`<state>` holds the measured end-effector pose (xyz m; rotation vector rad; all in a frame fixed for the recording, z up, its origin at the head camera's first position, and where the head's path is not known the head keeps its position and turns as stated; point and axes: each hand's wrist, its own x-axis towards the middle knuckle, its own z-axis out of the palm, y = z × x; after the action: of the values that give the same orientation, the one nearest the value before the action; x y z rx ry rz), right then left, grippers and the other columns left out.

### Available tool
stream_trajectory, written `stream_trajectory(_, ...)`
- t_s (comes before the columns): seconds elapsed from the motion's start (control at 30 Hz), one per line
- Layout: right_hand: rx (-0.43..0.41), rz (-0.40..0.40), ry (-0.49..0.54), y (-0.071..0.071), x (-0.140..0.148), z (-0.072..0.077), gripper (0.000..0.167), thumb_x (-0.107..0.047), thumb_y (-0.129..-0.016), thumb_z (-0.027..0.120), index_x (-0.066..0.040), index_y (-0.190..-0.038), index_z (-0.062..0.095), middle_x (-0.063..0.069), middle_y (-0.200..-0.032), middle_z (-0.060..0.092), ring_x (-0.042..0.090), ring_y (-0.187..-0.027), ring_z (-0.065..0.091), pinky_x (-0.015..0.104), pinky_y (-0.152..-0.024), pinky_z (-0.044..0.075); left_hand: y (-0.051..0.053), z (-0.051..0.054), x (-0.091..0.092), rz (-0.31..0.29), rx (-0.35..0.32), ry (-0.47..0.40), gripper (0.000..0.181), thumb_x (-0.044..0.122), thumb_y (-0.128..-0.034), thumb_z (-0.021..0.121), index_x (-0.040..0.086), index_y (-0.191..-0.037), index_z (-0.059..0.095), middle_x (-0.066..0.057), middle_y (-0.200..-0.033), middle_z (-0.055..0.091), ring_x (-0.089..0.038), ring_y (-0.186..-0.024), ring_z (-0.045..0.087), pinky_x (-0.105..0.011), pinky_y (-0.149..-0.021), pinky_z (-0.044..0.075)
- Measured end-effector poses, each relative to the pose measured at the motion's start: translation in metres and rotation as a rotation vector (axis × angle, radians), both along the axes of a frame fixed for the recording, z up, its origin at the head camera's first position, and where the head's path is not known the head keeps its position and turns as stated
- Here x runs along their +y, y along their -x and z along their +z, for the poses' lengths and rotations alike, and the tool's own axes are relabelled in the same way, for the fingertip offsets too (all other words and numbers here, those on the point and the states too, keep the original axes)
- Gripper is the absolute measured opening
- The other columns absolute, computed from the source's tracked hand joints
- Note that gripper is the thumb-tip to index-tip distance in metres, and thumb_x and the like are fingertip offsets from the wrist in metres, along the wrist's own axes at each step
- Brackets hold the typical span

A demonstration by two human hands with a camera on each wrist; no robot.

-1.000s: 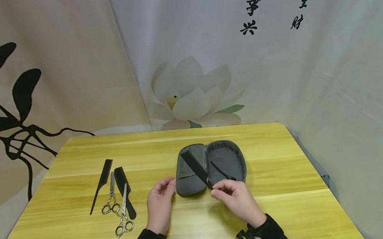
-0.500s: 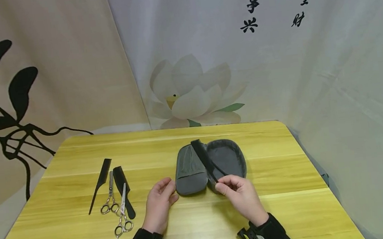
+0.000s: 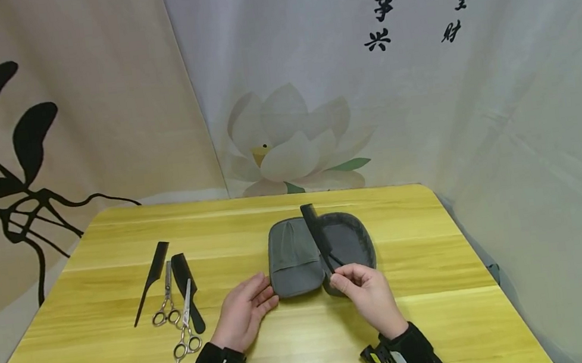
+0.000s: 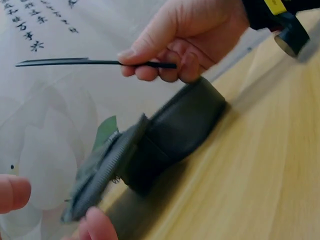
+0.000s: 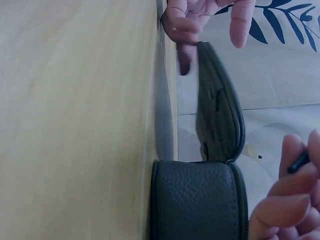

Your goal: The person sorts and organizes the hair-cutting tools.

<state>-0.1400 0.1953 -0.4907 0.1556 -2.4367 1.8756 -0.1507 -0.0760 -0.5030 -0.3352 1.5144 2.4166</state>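
A grey zip case lies spread out on the table, with a pocketed half (image 3: 295,274) on the left and a deeper half (image 3: 348,235) on the right. The left hand (image 3: 245,313) touches the pocketed half's outer edge with loosely extended fingers; in the right wrist view that half (image 5: 220,110) stands raised off the table. Over the case's middle, the right hand (image 3: 367,298) pinches a black comb (image 3: 315,226) by its handle end, teeth part pointing away. A thin dark item (image 3: 336,259) in the deeper half is mostly hidden behind the comb and hand.
Left of the case lie a black tail comb (image 3: 158,264), a broad-handled black comb (image 3: 197,318) and two pairs of silver scissors, the thinning scissors (image 3: 169,282) and another pair of scissors (image 3: 188,306) partly over the broad comb. A printed cloth (image 3: 277,57) hangs behind the table (image 3: 411,239).
The right hand has carried the comb rightward, and the comb has turned more upright. The left hand has opened out against the case, and the pocketed half has tilted up and shifted slightly right.
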Motion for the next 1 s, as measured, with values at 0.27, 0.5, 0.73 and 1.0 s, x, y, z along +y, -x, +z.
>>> stream_trajectory(0.27,-0.02,-0.001,0.01,0.002,0.001,0.0,0.018,-0.023,-0.098,0.079,-0.007,-0.105,0.081,0.008,-0.092,0.081,0.033,-0.084,0.075,0.024,-0.068,0.057,-0.001,-0.006,0.002,-0.17,0.068,0.151,0.06,0.017,-0.1125,0.056,-0.018,-0.155,0.032,-0.004,-0.1,0.066,-0.013,-0.086,0.062,-0.022,-0.076,0.059)
stream_trajectory(0.5,0.007,-0.069,0.031,0.001,0.002,-0.002,0.017,-0.022,-0.098,0.08,-0.006,-0.105,0.081,0.01,-0.094,0.08,0.029,-0.087,0.076,0.03,-0.074,0.063,0.0,-0.016,0.004,-0.249,0.104,0.193,0.042,0.018,-0.1137,0.054,-0.017,-0.138,0.053,-0.005,-0.093,0.073,-0.009,-0.074,0.065,-0.023,-0.067,0.06)
stream_trajectory(0.73,0.108,-0.247,0.001,0.002,0.006,-0.004,0.016,-0.018,-0.098,0.08,-0.007,-0.108,0.081,0.015,-0.093,0.079,0.014,-0.071,0.068,0.02,-0.062,0.052,0.001,-0.021,0.003,-0.251,0.115,0.189,0.04,0.018,-0.1136,0.055,-0.016,-0.135,0.053,-0.006,-0.093,0.072,-0.01,-0.074,0.067,-0.023,-0.067,0.062)
stream_trajectory(1.0,0.234,-0.357,-0.129,0.004,0.012,-0.003,0.023,-0.015,-0.099,0.078,0.0,-0.116,0.079,0.013,-0.095,0.081,0.002,-0.075,0.068,0.013,-0.065,0.053,0.0,-0.02,0.003,-0.247,0.111,0.2,0.04,0.017,-0.1131,0.056,-0.016,-0.136,0.053,-0.008,-0.093,0.073,-0.011,-0.074,0.067,-0.023,-0.067,0.062)
